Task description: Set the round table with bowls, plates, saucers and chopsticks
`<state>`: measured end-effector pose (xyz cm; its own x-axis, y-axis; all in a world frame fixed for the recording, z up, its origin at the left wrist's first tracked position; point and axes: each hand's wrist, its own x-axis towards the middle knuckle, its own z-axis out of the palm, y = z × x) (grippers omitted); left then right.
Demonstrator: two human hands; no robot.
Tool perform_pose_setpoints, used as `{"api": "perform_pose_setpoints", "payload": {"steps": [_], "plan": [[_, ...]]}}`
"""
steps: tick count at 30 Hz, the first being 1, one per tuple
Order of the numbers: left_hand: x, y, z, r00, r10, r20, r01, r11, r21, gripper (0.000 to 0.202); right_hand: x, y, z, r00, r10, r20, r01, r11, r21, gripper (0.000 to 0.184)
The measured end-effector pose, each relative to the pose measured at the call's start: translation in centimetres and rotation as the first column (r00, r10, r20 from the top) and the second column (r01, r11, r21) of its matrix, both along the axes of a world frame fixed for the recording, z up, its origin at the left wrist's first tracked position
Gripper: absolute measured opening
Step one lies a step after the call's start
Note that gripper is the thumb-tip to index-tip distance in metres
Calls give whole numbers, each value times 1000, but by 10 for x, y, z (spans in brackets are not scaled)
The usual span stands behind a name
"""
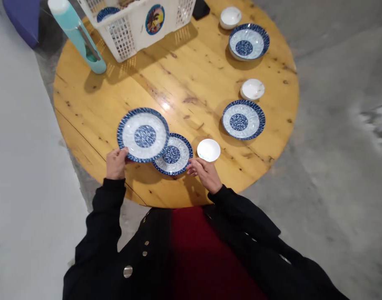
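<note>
My left hand (pixel 116 163) grips the near rim of a blue-and-white patterned plate (pixel 143 134), held tilted above the round wooden table (pixel 184 83). It overlaps a second patterned plate (pixel 174 154) lying flat on the table. My right hand (pixel 204 171) pinches that second plate's right rim with its fingertips. A small white bowl (pixel 209 150) sits just right of it, close to my right hand.
Two more patterned plates (pixel 243 119) (pixel 249 41) lie on the right, each with a small white bowl (pixel 252 89) (pixel 230 17) behind it. A white plastic basket (pixel 137 25) holding another plate and a teal bottle (pixel 80 35) stand at the back. Grey concrete floor surrounds the table.
</note>
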<state>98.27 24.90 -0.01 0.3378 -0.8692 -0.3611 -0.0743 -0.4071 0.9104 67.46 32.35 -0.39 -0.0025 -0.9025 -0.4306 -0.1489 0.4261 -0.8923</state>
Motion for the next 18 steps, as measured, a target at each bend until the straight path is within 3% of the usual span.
{"api": "perform_pose_setpoints", "payload": {"steps": [5,8,11,14,18], "plan": [[-48,25,-23,963,-267,-23,268,958,102,25,2,-23,-7,977,107,-182,-114,993,-29,53],[-58,27,-28,938,-346,13,340,929,149,27,1,-28,-14,883,147,-445,-177,984,-26,42],[-59,24,-26,898,-429,98,404,892,202,29,0,-27,-19,823,207,-529,-218,975,44,36],[-57,19,-21,802,-544,246,477,832,285,34,0,-26,-23,794,248,-556,-229,968,105,37],[-55,8,-14,593,-675,438,524,737,426,40,1,-26,-27,711,268,-650,-229,962,146,40]]}}
